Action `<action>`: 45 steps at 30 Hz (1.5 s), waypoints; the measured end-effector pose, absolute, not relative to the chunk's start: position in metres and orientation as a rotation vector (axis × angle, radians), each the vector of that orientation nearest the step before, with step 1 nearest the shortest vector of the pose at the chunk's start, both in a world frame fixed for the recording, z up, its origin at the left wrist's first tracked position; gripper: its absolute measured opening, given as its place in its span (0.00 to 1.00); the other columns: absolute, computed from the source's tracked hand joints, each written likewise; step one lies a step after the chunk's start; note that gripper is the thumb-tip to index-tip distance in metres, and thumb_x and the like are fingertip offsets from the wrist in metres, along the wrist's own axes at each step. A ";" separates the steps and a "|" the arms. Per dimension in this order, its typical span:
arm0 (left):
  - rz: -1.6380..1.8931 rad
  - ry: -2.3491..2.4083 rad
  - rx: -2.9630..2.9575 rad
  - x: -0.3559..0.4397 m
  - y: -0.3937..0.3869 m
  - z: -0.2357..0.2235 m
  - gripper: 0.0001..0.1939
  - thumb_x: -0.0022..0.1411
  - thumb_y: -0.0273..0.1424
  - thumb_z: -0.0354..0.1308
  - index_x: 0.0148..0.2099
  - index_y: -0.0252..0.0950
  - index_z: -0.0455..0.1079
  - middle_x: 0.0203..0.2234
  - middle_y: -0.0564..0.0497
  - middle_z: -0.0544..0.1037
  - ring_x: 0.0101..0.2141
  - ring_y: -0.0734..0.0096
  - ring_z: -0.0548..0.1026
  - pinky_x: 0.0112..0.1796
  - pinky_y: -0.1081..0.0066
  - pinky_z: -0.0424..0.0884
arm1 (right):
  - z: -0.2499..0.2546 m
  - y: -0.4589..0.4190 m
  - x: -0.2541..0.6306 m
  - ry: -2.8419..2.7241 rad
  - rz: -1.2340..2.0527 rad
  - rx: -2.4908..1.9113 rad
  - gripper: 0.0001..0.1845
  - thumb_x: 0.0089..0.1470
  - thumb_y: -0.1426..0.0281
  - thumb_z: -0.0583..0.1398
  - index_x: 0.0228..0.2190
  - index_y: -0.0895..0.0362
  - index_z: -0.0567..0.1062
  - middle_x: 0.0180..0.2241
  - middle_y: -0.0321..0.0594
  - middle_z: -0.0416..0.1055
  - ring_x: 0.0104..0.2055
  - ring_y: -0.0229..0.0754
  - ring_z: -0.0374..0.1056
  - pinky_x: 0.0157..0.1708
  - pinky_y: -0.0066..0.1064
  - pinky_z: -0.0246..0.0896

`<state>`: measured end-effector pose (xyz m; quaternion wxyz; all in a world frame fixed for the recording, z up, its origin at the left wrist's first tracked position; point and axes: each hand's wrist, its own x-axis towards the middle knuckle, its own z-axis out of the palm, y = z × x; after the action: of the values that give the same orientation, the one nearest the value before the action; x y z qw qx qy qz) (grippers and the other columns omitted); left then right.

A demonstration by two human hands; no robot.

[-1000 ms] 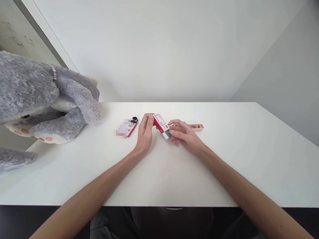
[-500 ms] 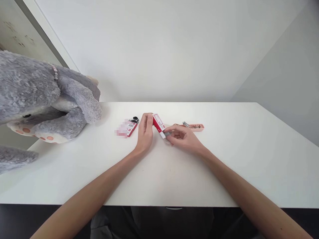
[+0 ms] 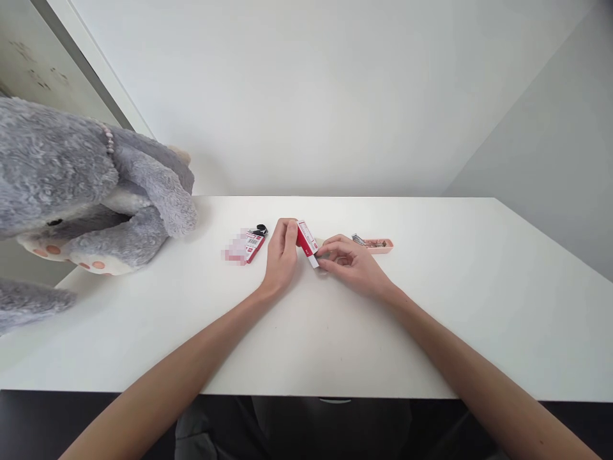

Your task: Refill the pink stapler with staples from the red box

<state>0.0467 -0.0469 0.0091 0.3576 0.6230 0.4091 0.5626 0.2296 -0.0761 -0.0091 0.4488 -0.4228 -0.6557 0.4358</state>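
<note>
My left hand [image 3: 282,249] is closed around a small red-and-white cardboard box [image 3: 307,238], which looks like a staples box. The box is held tilted above the table, its lower end toward the right. At that end my right hand [image 3: 348,260] has thumb and fingers pinched together. What sits between these fingertips is mostly hidden. Just behind the right hand lies a pink case-like thing [image 3: 379,246] with metal parts, perhaps an opened stapler. Left of my left hand lies another red-and-white pack [image 3: 253,243], partly blurred out, with a small black tool [image 3: 261,229] at its top.
A white table [image 3: 306,345] runs up against a pale wall [image 3: 316,96]. On its left side rests a large grey plush toy [image 3: 96,191], leaning over the tabletop. The table's front edge is close to my body.
The grey piece that showed between the box's end and my right fingertips is now mostly out of sight. My right fingers are closer to the box. Both hands stay in nearly the same place.
</note>
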 end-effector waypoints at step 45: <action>1.562 1.000 1.597 0.046 -0.045 0.003 0.18 0.76 0.50 0.47 0.57 0.45 0.64 0.50 0.46 0.72 0.44 0.69 0.74 0.48 0.66 0.74 | -0.006 -0.070 0.239 -1.203 1.577 -0.824 0.17 0.55 0.54 0.72 0.41 0.50 0.85 0.45 0.40 0.80 0.46 0.43 0.76 0.57 0.44 0.71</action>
<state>0.0455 -0.0455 0.0029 0.3401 0.6136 0.3840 0.6003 0.2387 -0.0702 -0.0062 0.4766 -0.3370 -0.4924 0.6456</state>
